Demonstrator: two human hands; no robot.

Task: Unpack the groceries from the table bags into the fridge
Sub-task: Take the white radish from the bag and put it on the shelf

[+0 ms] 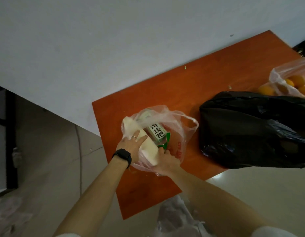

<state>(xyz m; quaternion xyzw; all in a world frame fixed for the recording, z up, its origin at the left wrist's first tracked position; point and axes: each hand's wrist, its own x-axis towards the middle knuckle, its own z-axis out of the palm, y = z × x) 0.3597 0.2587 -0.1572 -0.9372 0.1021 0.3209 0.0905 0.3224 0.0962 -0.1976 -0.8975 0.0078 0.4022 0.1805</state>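
The tabletop is smooth orange board with a dull sheen. At its 6 o'clock edge, the clear bag is thin, crinkled plastic. At 3 o'clock, the black bag is glossy, creased plastic. The floor tiles shine.

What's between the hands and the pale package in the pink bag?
Nothing visible: left hand rests on the pale package, right hand at its near end. The pink bag surrounds it, labelled package alongside. Fridge not in view.

- Looks like a plain room in a home.
- Orange table against a bare white wall, pale tiled floor.
- Thin plastic shopping bags on the table, one holding oranges.
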